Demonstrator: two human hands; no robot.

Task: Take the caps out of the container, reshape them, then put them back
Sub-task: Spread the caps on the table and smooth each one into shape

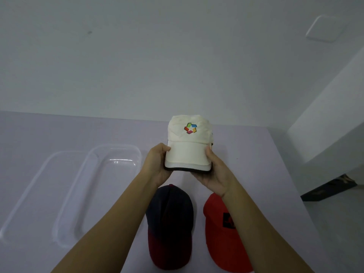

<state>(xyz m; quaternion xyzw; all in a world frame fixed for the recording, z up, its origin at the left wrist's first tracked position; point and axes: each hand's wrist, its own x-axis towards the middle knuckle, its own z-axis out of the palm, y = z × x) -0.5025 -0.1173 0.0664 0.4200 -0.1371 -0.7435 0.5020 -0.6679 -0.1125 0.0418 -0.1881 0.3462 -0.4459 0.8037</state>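
Both hands held the white cap (188, 142) up over the counter (256, 154), brim toward the person and the coloured logo facing up. The left hand (157, 164) gripped the brim's left edge and the right hand (214, 172) its right edge, fingers (208, 152) curled around the stiff brim with the thumbs on top. The crown looked creased and partly collapsed, so it was probably thin, soft, light fabric that dents easily; the brim seemed the firm part and the sensible place to hold while the crown was pushed out from inside. The navy cap (169, 217) and the red cap (222, 229) lay side by side on the counter below the forearms. The clear container (110, 154) sat to the left, with what looked like its lid (29, 194) beside it.
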